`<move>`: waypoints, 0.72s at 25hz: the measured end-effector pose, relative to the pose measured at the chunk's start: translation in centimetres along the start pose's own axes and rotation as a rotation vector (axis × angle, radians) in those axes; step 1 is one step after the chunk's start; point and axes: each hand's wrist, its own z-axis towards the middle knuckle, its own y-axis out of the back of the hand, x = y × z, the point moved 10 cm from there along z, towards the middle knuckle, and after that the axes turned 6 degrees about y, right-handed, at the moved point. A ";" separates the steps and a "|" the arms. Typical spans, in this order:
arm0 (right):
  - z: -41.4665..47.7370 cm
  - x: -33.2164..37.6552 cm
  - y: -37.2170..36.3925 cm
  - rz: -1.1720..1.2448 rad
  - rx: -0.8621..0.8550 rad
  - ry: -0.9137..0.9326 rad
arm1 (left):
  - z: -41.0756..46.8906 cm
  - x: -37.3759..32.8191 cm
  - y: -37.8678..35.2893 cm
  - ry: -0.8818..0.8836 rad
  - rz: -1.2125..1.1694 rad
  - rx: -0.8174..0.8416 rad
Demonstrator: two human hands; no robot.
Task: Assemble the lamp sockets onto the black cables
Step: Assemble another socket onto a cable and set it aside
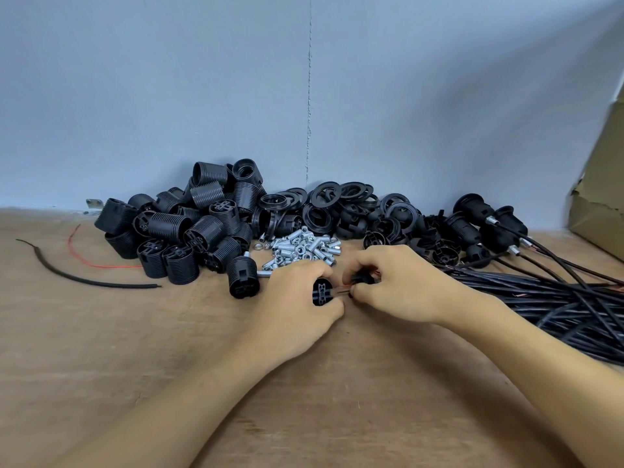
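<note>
My left hand [293,309] grips a black lamp socket [322,292], its terminal end facing my right hand. My right hand [401,288] pinches the thin wire ends [341,290] of a black cable, and they touch the socket's terminal face. A small black cap [363,278] sits under my right fingers. The cable itself is hidden beneath that hand. A pile of threaded black sockets [189,228] lies at the back left. A bundle of black cables [547,292] runs off to the right.
Black rings [341,197] and caps are heaped at the back centre, with a pile of small metal tubes and nuts [300,248] in front. Finished sockets on cables [486,217] lie at the back right. A cardboard box [601,197] stands far right. Loose black and red wire scraps [84,265] lie left.
</note>
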 end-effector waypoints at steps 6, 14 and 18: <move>0.0 1.0 0.1 -0.029 -0.025 0.075 | 0.2 -0.5 -0.8 -0.067 0.122 0.028; -0.1 0.7 0.0 -0.057 -0.003 0.096 | 0.4 -0.3 -0.2 -0.024 0.174 -0.034; -0.2 0.8 0.6 -0.088 -0.013 0.117 | 0.4 0.1 0.4 -0.005 0.135 -0.094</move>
